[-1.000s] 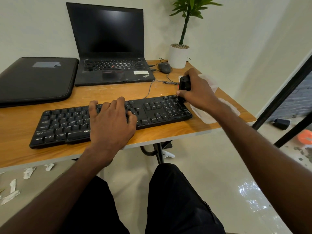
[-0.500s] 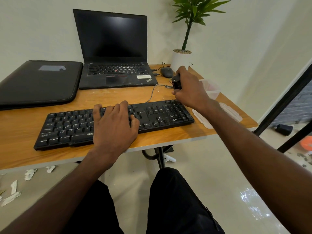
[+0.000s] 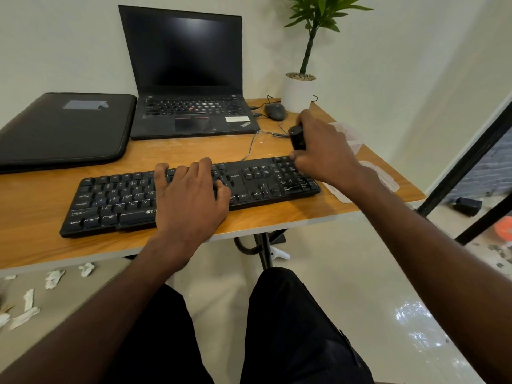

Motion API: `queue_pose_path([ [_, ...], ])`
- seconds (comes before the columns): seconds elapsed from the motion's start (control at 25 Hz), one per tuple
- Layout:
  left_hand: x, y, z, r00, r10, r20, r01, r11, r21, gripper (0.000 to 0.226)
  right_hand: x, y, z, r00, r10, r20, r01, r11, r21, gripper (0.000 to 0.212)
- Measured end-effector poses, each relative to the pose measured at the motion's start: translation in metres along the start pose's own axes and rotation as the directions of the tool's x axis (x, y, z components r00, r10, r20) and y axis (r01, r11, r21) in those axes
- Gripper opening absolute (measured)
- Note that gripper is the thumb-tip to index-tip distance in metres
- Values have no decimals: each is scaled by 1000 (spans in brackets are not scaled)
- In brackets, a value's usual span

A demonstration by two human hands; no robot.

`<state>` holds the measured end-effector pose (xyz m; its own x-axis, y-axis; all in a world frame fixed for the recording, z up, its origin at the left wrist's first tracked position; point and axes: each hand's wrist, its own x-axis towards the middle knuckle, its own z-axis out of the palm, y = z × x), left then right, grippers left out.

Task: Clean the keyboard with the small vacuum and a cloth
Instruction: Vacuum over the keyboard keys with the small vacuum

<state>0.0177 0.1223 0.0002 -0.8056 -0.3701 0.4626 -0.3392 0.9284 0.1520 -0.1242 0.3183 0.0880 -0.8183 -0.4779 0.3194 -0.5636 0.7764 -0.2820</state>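
Black keys of the keyboard (image 3: 116, 202) lay under the left hand (image 3: 191, 202), which rested flat on the middle of the board with fingers spread and straight, steadying it near the front edge of the worktop (image 3: 33, 245). At the far right end of the board the right hand (image 3: 324, 151) was wrapped round the small vacuum (image 3: 297, 137), a dark block held upright with its lower end hidden behind the fingers, at or just above the top rows of the number pad. Judged from this, the vacuuming stage was in progress at the right-hand end; which key sections had already been covered could not be told, and the wiping stage appeared not yet started, since no cloth was identifiable in view. A clear plastic container (image 3: 350, 134) and its lid (image 3: 385, 176) lay just beyond the right hand, contents unclear. Farther back stood the open laptop (image 3: 188, 79), a dark sleeve (image 3: 61, 128) to its left, a mouse (image 3: 274, 111) and a potted plant (image 3: 300, 90). Compared with the frame one second earlier, the vacuum had shifted from the right edge of the number pad toward its far top corner; the left hand had kept its place on the keys.
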Motion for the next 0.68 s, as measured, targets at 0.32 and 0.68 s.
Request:
queue_pose_path([
  [0.32,1,0,0,1000,7,8,-7,1000,5,40,-7,12,-9,998,-17,63,13,998,53,55],
  [0.68,-3,1,-4,1000,14,2,-14,999,-33,49,-13,15,1,986,-14,-164,9,999,-30,55],
])
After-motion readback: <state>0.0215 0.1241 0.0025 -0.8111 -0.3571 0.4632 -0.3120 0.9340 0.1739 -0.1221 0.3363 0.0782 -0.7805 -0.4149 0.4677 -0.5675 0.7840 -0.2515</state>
